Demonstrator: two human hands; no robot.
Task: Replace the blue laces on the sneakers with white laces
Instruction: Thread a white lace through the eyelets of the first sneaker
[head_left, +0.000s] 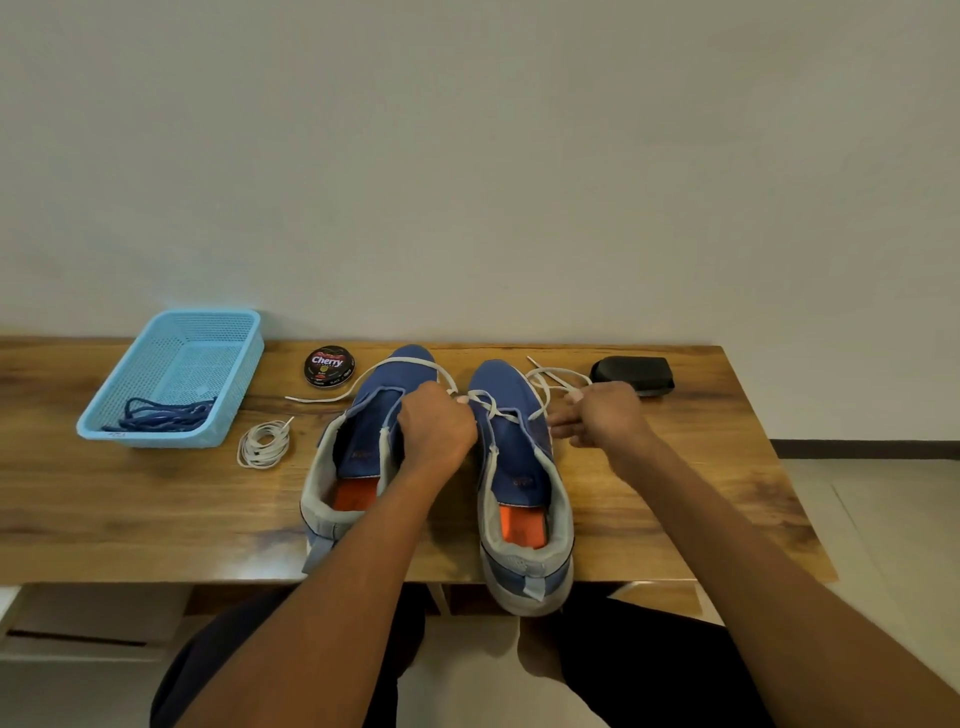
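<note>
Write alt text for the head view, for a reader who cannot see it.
Two hands thread a white lace through the right-hand blue sneaker: the left hand pinches it at the eyelets, the right hand pulls an end. Left of the other sneaker lie a coiled white lace and a basket holding blue laces.

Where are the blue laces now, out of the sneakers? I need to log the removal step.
Out. The blue laces lie bundled in the light blue basket; neither sneaker shows any.

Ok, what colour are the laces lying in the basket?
Dark blue laces, in the light blue basket; head view.
</note>
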